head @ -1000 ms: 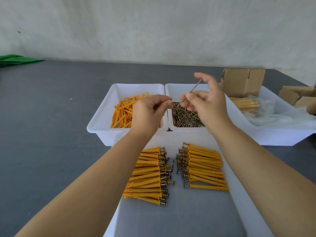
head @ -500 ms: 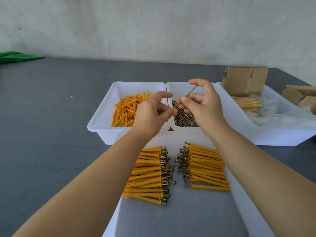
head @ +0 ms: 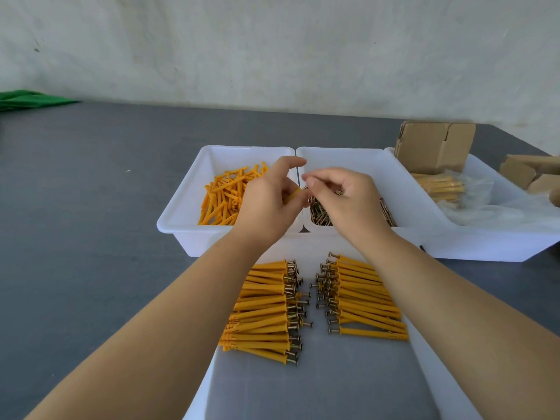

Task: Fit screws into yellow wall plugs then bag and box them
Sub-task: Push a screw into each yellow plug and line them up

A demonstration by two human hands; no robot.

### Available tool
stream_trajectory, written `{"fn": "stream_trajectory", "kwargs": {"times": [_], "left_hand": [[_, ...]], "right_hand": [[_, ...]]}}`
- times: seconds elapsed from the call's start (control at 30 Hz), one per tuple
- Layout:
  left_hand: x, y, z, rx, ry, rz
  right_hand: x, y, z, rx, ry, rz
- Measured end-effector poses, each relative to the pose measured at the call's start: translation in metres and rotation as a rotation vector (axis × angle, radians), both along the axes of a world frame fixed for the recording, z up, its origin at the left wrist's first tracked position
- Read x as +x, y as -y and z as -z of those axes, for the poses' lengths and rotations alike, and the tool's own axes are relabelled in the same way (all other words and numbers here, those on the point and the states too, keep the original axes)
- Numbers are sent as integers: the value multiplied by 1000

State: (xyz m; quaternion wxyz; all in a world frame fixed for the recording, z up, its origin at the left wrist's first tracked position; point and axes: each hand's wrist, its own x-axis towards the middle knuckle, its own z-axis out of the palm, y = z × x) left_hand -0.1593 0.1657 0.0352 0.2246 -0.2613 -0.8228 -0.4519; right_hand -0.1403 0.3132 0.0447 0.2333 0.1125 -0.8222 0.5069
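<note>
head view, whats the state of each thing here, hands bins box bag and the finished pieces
left hand: holds a yellow plug
right hand: fingers pinched at the plug's end, screw mostly hidden
plug bin: partly filled
screw bin: screws lie in its bottom
cardboard box: flaps open
clear bag: holds fitted plugs
fitted plugs: two rows on tray

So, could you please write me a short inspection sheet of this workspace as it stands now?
Surface: grey table.
Job's things: loose yellow plugs in left white bin; screws in middle bin; assembled plugs in two rows on near tray; bagged plugs.
Clutter: cardboard boxes; green item.
Hands: left hand holds plug; right hand pinches screw.
Cables: nothing seen.
Surroundings: pale wall.
</note>
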Motion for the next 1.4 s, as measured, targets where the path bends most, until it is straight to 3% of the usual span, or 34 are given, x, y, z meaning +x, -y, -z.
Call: {"fn": "stream_trajectory", "kwargs": {"times": [0.17, 0.33, 0.43, 0.6, 0.7, 0.97, 1.17, 1.23, 1.3, 1.4], "left_hand": [[1, 1, 0, -130, -9, 52], [0, 5, -1, -228, 30, 131], [1, 8, -3, -120, 55, 95], [-7, 20, -5, 311, 77, -366], [-16, 35, 0, 368, 171, -499], [-29, 40, 12, 175, 248, -511], [-30, 41, 15, 89, 268, -517], [-30, 41, 16, -70, 326, -503], [-33, 40, 18, -347, 409, -489], [-37, 35, 17, -716, 586, -471]], "right_hand": [[1, 4, 1, 149, 41, -44], [-1, -2, -1, 116, 125, -71], [1, -2, -3, 102, 117, -96], [8, -4, -14, 253, 224, -315], [15, 4, -14, 409, 326, -478], [28, 34, 4, 842, 356, -578], [30, 31, -1, 942, 352, -591], [32, 36, 3, 1021, 311, -584], [32, 38, 6, 1018, 285, -597], [27, 31, -4, 766, 303, -542]]}}
